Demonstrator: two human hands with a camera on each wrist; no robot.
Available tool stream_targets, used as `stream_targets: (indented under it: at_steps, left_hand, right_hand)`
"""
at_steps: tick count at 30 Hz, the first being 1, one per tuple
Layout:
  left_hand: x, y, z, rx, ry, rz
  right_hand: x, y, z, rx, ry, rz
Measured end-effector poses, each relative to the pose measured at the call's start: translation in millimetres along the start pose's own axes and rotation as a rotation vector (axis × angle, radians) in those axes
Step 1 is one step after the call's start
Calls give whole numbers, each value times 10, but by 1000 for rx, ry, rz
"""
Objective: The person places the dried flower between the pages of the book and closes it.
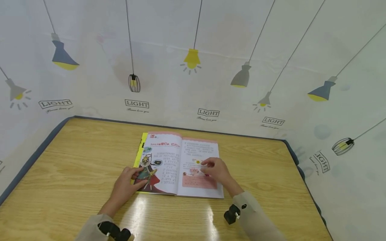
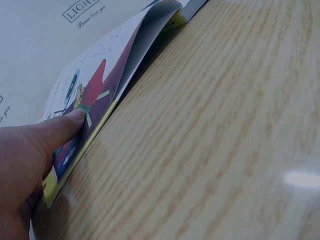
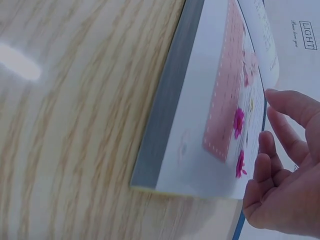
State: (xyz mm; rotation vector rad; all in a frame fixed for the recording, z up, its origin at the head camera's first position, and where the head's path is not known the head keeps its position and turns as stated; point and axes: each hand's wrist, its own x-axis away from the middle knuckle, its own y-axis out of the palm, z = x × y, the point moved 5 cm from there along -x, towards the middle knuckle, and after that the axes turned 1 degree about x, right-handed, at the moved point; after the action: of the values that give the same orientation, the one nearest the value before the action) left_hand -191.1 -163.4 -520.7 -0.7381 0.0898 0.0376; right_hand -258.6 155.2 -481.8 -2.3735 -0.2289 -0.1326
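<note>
An open illustrated book (image 1: pixel 194 144) lies on the wooden table, its left page carrying a cartoon figure in red and green. My left hand (image 1: pixel 125 185) rests at the left edge of the book. Its thumb (image 2: pixel 67 124) presses lengthwise on the picture in the left wrist view; the other fingers are mostly hidden there. Over the right page is my right hand (image 1: pixel 217 171), thumb and forefinger near each other. In the right wrist view those fingers are bent loosely with nothing visible between them. The right page has a pink text box (image 3: pixel 222 100) and magenta flowers.
The wooden table (image 1: pixel 75 160) extends around the book, with a dark blue edging (image 1: pixel 178 128) along its back. Behind it stands a pale wall (image 1: pixel 169 20) printed with hanging lamps and the word LIGHT. Black wrist devices (image 1: pixel 232 214) sit at both sleeves.
</note>
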Motion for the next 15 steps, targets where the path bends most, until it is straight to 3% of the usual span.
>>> stream_targets:
  at_steps: [15]
  left_hand:
    - [0, -3, 18, -14, 17, 1]
  right_hand:
    - [181, -224, 312, 11, 27, 30]
